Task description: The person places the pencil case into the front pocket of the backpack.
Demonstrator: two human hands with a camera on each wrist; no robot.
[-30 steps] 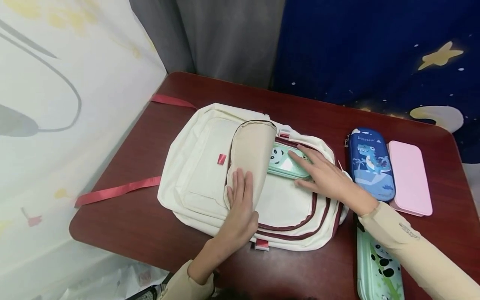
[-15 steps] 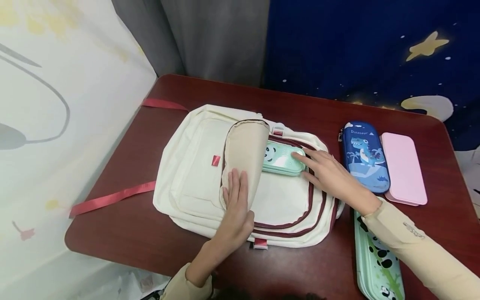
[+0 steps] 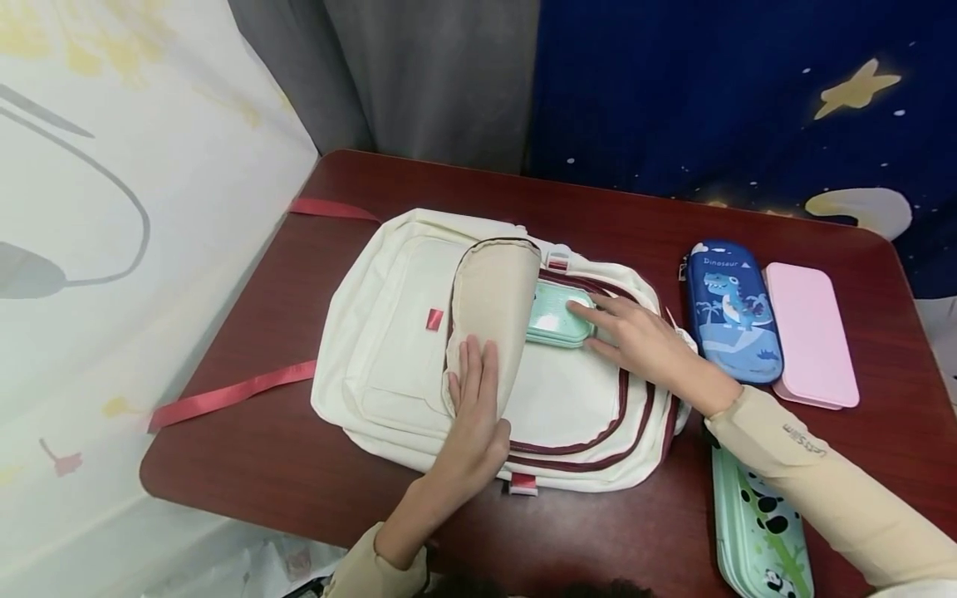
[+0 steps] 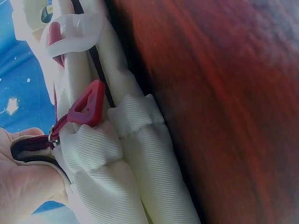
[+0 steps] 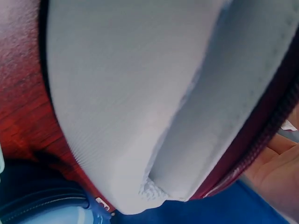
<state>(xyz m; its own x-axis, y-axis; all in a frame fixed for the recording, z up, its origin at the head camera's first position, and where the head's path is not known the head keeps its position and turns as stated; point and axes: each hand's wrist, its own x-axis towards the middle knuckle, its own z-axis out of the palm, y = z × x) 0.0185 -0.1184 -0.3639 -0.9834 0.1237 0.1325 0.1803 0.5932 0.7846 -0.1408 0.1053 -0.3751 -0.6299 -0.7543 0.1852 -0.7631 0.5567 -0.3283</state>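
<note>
A cream backpack with maroon zips lies on the table, its front pocket flap folded back to show the beige lining. My left hand holds this flap, its fingers flat on the lining; in the left wrist view, the zipped edge sits between thumb and fingers beside a red zip pull. A mint green pencil case lies partly inside the pocket, its left part hidden under the flap. My right hand touches the case's right end with extended fingers, one fingertip on its lid.
Right of the backpack lie a blue dinosaur pencil case, a pink case and a green panda pencil case, partly under the right sleeve. Red straps trail left across the dark red table. Curtains hang behind.
The mint green pencil case has slid left under the flap, its panda picture now almost hidden. My right hand has moved left with it; my left hand stays on the flap.
</note>
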